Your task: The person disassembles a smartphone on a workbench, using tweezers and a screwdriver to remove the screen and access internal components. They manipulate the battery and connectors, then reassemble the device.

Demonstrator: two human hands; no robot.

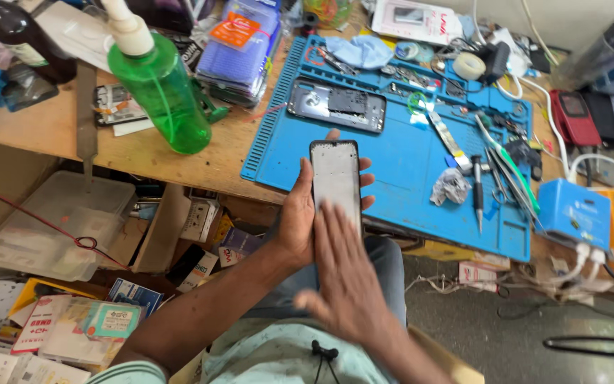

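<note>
Cluttered wooden worktop (51, 128) carries a blue mat (406, 178) where an opened phone body (337, 107) lies unassembled, while before its front edge the left hand (300, 220) grips a phone screen (335, 181) and the open right hand (346, 281) presses flat on it.

Phone screen (335, 181): pale rectangular panel, black-edged, centre. Stacked flat packets (241, 50): purple with orange labels, far centre-left. White carton (416, 18): far, red-trimmed. Boxes and leaflets (44, 323): white, yellow, teal, near left on floor. Bottle label (31, 53): white, far left.
</note>
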